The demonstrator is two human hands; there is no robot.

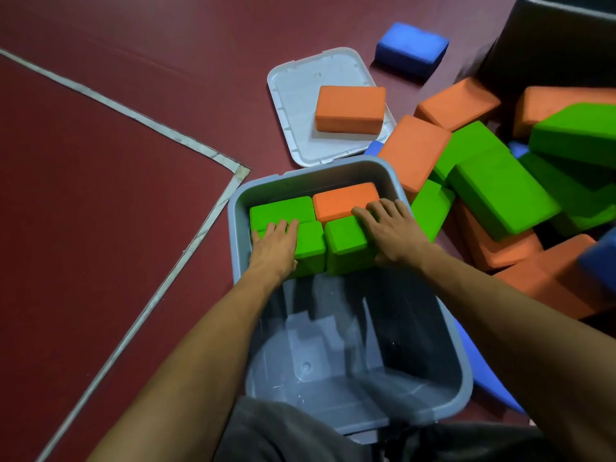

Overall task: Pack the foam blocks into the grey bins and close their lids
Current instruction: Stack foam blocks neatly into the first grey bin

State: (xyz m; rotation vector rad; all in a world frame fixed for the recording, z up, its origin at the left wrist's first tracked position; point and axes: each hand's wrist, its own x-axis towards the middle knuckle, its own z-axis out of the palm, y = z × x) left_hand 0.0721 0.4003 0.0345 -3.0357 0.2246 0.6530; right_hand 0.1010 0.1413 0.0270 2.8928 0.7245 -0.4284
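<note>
A grey bin (465, 378) stands open on the floor in front of me. At its far end sit three green foam blocks (311, 243) and an orange foam block (343, 198), packed side by side. My left hand (275, 246) lies flat on the left green blocks, fingers spread. My right hand (393, 233) rests palm down across the right green block (345, 240) and the orange one. Neither hand grips anything. The bin's near half shows its bare floor. Its grey lid (293, 105) lies upside down beyond the bin with an orange block (350, 108) on it.
To the right lies a loose heap of green blocks (500, 191) and orange blocks (413, 151). A blue block (411, 48) lies far back. A dark container (546, 45) stands at the top right. White tape lines (133, 115) cross the red floor on the left.
</note>
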